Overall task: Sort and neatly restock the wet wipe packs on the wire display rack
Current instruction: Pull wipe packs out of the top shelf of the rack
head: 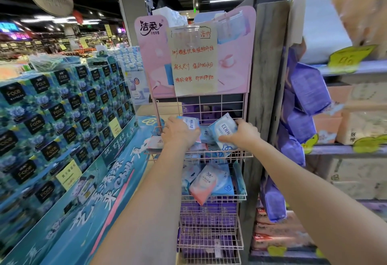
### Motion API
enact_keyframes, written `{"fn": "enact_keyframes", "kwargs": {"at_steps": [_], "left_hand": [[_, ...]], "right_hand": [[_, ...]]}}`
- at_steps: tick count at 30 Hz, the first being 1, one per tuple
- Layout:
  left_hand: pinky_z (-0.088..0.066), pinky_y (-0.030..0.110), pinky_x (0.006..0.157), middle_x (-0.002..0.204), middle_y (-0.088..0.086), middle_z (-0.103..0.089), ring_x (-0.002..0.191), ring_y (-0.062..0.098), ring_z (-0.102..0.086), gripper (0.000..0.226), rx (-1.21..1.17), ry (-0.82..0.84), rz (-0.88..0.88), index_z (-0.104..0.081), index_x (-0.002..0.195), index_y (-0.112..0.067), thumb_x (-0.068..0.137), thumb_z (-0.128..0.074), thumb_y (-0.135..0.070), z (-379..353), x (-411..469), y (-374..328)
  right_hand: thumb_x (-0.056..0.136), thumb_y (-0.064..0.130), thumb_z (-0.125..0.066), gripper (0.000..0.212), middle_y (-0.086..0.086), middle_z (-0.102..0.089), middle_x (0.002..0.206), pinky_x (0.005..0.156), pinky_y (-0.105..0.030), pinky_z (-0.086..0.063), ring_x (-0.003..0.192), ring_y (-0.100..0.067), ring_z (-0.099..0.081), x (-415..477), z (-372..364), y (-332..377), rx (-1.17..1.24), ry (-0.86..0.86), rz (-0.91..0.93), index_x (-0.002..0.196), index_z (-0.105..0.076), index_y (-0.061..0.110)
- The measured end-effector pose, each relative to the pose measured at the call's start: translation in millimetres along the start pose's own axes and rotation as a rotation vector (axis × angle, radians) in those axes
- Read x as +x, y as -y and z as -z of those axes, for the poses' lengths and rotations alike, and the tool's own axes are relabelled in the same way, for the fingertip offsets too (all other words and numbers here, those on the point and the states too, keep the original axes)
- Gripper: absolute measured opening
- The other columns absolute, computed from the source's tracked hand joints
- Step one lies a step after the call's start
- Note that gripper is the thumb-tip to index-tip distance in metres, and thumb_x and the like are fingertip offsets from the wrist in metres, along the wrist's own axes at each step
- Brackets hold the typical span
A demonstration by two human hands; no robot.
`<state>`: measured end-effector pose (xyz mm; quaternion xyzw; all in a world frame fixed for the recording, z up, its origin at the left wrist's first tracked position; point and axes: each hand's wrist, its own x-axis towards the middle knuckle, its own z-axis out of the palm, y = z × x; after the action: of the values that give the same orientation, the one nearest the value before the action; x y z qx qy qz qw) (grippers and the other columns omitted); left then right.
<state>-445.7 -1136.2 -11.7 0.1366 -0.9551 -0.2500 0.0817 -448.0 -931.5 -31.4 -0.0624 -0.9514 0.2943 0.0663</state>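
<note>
A pink wire display rack (222, 101) stands ahead with three baskets. In the top basket, my left hand (178, 131) grips a light blue wet wipe pack (192, 122). My right hand (244, 134) holds a second light blue and white wet wipe pack (223, 130), tilted on its edge. More blue packs lie between and under my hands. The middle basket (213, 197) holds a pink and white pack (204, 183) among several blue ones, lying askew. Purple packs (207, 212) fill the bottom basket.
A pink header board with a handwritten paper sign (193, 65) tops the rack. Stacked teal tissue boxes (62, 107) rise on the left. A grey wooden post (266, 76) and shelves with hanging purple packs (307, 88) stand on the right.
</note>
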Motion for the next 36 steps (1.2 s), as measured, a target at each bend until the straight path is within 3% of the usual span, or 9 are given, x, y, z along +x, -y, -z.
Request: {"fn": "enact_keyframes", "kwargs": {"at_steps": [3, 6, 11, 16, 22, 26, 29, 33, 36], "left_hand": [[-0.038, 0.048, 0.113, 0.150, 0.023, -0.039, 0.140, 0.040, -0.041, 0.100, 0.037, 0.029, 0.027, -0.038, 0.150, -0.008, 0.079, -0.070, -0.071, -1, 0, -3], [-0.036, 0.050, 0.113, 0.153, 0.023, -0.041, 0.142, 0.042, -0.039, 0.102, 0.000, 0.056, 0.023, -0.033, 0.153, -0.011, 0.081, -0.064, -0.076, -5, 3, -1], [-0.040, 0.051, 0.110, 0.148, 0.017, -0.052, 0.138, 0.042, -0.046, 0.068, -0.111, 0.086, 0.019, -0.038, 0.148, -0.013, 0.099, -0.052, -0.058, -8, 10, 1], [-0.046, 0.047, 0.108, 0.143, 0.014, -0.057, 0.130, 0.037, -0.055, 0.069, -0.198, 0.093, 0.000, -0.042, 0.146, -0.011, 0.095, -0.065, -0.051, -5, 11, 0], [-0.050, 0.043, 0.099, 0.126, 0.012, -0.060, 0.119, 0.035, -0.059, 0.069, -0.249, 0.107, -0.004, -0.049, 0.133, -0.007, 0.089, -0.072, -0.054, -5, 14, 5], [-0.044, 0.035, 0.072, 0.109, 0.016, -0.067, 0.093, 0.032, -0.062, 0.058, -0.209, 0.129, -0.057, -0.063, 0.103, -0.005, 0.086, -0.071, -0.060, -4, 18, 7], [-0.041, 0.034, 0.068, 0.091, 0.010, -0.058, 0.080, 0.026, -0.057, 0.054, -0.221, 0.134, -0.066, -0.054, 0.082, -0.010, 0.087, -0.070, -0.061, -4, 17, 11], [-0.047, 0.035, 0.070, 0.096, 0.010, -0.063, 0.083, 0.027, -0.062, 0.049, -0.286, 0.130, -0.093, -0.057, 0.086, -0.010, 0.083, -0.075, -0.055, -3, 16, 14], [-0.060, 0.041, 0.081, 0.105, 0.009, -0.070, 0.088, 0.025, -0.070, 0.057, -0.356, 0.133, -0.149, -0.068, 0.101, -0.013, 0.066, -0.076, -0.058, -2, 17, 13]], "right_hand": [[0.067, 0.060, -0.079, 0.073, -0.002, -0.066, 0.115, 0.093, -0.044, -0.053, 0.106, -0.027, -0.064, -3, -4, -2, 0.056, 0.022, 0.026, 0.121, -0.052, 0.019], [0.077, 0.052, -0.071, 0.064, -0.010, -0.062, 0.122, 0.096, -0.048, -0.050, 0.110, -0.032, -0.062, 4, -5, -5, 0.124, 0.020, -0.019, 0.123, -0.051, 0.011], [0.085, 0.026, -0.069, 0.047, -0.023, -0.069, 0.115, 0.086, -0.051, -0.056, 0.101, -0.036, -0.070, 12, 16, -4, 0.346, 0.044, -0.112, 0.120, -0.056, -0.001], [0.071, 0.037, -0.082, 0.068, -0.016, -0.063, 0.119, 0.094, -0.042, -0.050, 0.112, -0.035, -0.059, 4, 27, 3, 0.070, -0.136, -0.089, 0.125, -0.053, 0.005], [0.085, 0.034, -0.072, 0.069, -0.024, -0.044, 0.136, 0.098, -0.044, -0.043, 0.125, -0.044, -0.045, -2, 8, 7, -0.153, -0.103, -0.125, 0.137, -0.035, 0.007], [0.086, 0.029, -0.072, 0.062, -0.023, -0.044, 0.134, 0.092, -0.042, -0.048, 0.123, -0.041, -0.047, -4, 6, 21, -0.261, -0.132, -0.157, 0.133, -0.038, 0.009], [0.089, 0.024, -0.068, 0.052, -0.021, -0.046, 0.131, 0.082, -0.040, -0.051, 0.119, -0.039, -0.049, -8, -2, 27, -0.337, -0.190, -0.167, 0.130, -0.041, 0.008], [0.088, 0.024, -0.068, 0.055, -0.021, -0.046, 0.132, 0.079, -0.039, -0.048, 0.119, -0.039, -0.049, -7, -9, 27, -0.310, -0.190, -0.180, 0.132, -0.041, 0.007], [0.087, 0.029, -0.070, 0.063, -0.021, -0.045, 0.134, 0.081, -0.041, -0.046, 0.123, -0.041, -0.046, -6, -10, 18, -0.225, -0.158, -0.149, 0.137, -0.038, 0.007]]}}
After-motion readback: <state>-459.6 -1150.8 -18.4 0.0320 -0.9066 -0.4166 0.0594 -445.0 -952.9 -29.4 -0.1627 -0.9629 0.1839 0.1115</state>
